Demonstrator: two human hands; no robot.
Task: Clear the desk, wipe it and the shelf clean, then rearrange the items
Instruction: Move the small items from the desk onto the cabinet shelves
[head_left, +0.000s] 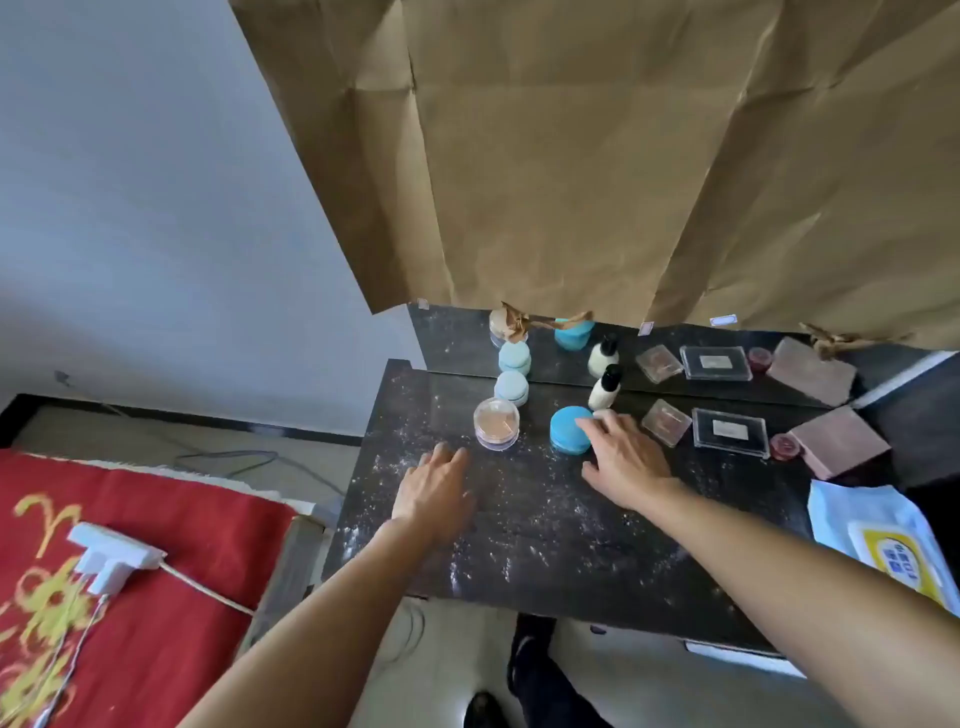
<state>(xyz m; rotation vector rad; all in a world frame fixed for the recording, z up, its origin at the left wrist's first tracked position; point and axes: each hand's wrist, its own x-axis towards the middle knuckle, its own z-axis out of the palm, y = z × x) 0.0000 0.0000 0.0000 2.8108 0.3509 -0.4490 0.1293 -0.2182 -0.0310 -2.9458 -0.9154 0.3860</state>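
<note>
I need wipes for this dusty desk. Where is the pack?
In the head view, the wet-wipe pack lies at the desk's right edge, just in front of the pink box, right of the right forearm.

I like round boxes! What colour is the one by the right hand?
Bright blue round case, seen in the head view.

wipes pack (893, 545) cut off by right edge, brown paper (597, 156) covering the mirror, case labels unreadable

Black desk (545, 519) speckled white, bright blue jar (569, 428), pale blue jar (511, 387), red cloth (156, 571) with yellow pattern
</note>
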